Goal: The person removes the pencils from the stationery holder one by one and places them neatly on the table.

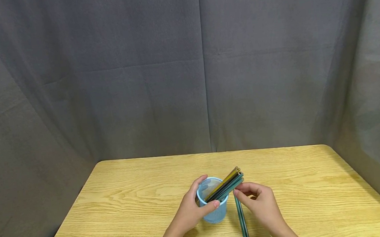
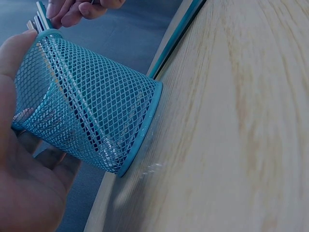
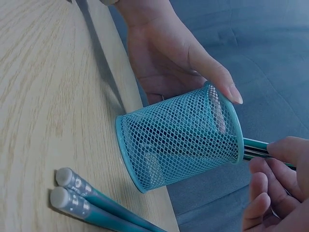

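My left hand (image 1: 188,212) grips a light blue wire-mesh pencil cup (image 1: 215,215), thumb along the near side of the rim and fingers round the far side. Several pencils (image 1: 225,185) in yellow, black and teal lean in the cup toward the right, their upper ends above the rim. My right hand (image 1: 260,199) pinches a teal pencil (image 3: 256,144) between thumb and forefinger just outside the cup's mouth. Through the mesh, the pencils' lower parts (image 2: 79,106) show, slanting down to the base.
Two teal pencils (image 1: 242,223) lie side by side on the wooden table (image 1: 134,213), right of the cup, with white erasers (image 3: 60,197) at one end. A grey curtain (image 1: 141,100) hangs behind the table and along both sides.
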Demonstrator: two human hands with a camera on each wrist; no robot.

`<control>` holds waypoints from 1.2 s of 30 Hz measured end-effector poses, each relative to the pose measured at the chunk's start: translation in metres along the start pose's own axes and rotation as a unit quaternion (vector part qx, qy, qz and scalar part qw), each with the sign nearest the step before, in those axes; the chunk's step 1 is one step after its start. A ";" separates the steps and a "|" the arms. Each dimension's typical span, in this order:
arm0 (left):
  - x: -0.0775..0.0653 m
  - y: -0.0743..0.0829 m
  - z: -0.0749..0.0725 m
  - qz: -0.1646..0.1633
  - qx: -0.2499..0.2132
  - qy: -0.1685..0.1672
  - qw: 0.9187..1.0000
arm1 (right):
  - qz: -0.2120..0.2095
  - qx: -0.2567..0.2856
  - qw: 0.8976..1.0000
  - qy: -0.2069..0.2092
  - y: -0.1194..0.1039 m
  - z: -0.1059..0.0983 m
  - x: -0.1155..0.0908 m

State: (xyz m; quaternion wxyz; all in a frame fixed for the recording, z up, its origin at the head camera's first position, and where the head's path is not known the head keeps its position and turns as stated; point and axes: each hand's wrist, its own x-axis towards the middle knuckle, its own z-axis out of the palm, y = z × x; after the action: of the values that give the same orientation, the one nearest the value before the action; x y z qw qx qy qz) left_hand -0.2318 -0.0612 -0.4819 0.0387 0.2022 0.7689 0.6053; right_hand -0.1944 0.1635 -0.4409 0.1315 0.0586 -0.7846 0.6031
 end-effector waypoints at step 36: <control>0.000 0.000 0.000 -0.006 0.009 0.002 1.000 | 0.005 0.000 1.000 -0.009 0.004 0.010 -0.002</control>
State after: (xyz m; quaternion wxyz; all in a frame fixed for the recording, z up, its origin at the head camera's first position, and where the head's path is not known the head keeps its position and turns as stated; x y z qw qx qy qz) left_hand -0.2320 -0.0608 -0.4818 0.0394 0.1966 0.7757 0.5984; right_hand -0.1948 0.1545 -0.4473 0.1218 0.0599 -0.7858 0.6034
